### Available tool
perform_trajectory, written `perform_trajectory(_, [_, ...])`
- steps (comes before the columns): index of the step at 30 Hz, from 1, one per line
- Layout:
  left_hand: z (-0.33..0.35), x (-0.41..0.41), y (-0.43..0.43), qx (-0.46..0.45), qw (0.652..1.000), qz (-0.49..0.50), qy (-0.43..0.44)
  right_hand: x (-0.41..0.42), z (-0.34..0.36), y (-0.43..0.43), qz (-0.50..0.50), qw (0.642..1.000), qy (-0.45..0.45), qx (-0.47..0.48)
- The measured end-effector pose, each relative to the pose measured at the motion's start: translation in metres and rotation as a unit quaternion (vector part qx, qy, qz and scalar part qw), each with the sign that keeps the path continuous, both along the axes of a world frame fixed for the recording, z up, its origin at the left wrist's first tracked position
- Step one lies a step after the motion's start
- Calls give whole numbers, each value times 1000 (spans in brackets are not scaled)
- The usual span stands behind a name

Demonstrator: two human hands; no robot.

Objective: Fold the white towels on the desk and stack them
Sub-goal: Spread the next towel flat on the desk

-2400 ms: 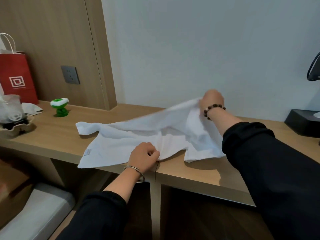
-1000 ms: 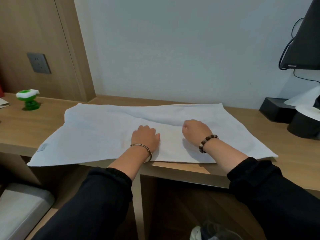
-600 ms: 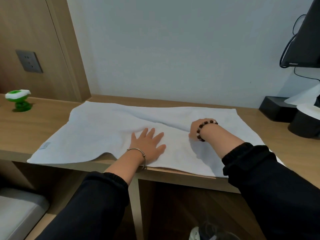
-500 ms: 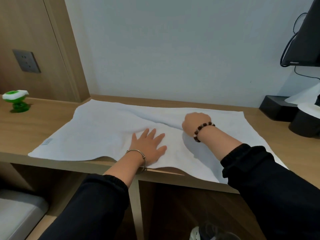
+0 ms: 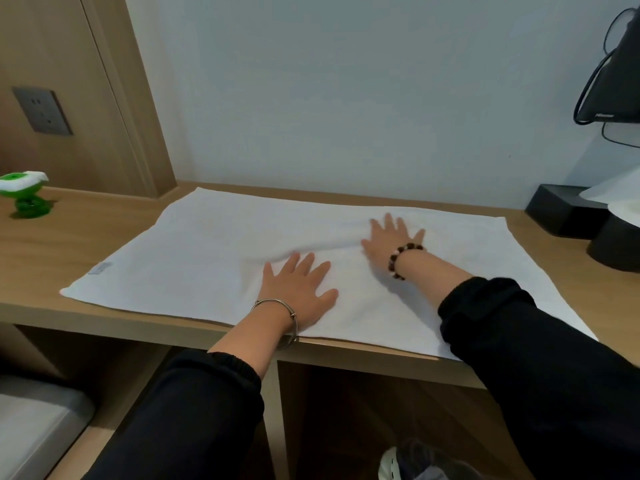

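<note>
head view: your left grip (image 5: 299,292) and right grip (image 5: 391,240) lie flat and released on the white towel (image 5: 207,251), spread out on the surface (image 5: 52,244), so you have no fold yet, and stacking comes later.

A small pale brand mark is showing on the lower bezel of the black screen (image 5: 623,81), too blurred to be reading it surely. The corner tag (image 5: 100,268) of the white towel (image 5: 214,258) is showing no legible print.
</note>
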State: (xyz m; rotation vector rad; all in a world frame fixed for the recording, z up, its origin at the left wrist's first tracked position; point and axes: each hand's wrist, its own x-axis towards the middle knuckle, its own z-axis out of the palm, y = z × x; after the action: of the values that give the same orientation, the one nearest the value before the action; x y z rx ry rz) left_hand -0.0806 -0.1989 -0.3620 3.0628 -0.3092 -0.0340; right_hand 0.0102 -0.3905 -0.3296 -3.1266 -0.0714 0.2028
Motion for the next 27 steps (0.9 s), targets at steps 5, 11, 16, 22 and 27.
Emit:
perform_trajectory(5, [0,-1,-1,12,1000,2,-2,-40,-33,7,108,994,-5,9])
perform_trajectory(11, [0,-7,-15,24,998,60,1,-27,-24,-7,163,987,4,16])
perform_trajectory(16, [3,-13,-22,18,997,81,3,-23,-19,-14,178,984,27,17])
perform_trajectory(22, [3,-14,-22,11,997,74,-4,-20,-14,-116,-68,998,-2,18])
perform_trajectory(27, [4,-12,-22,10,998,70,-5,-22,-3,-108,-189,982,12,13])
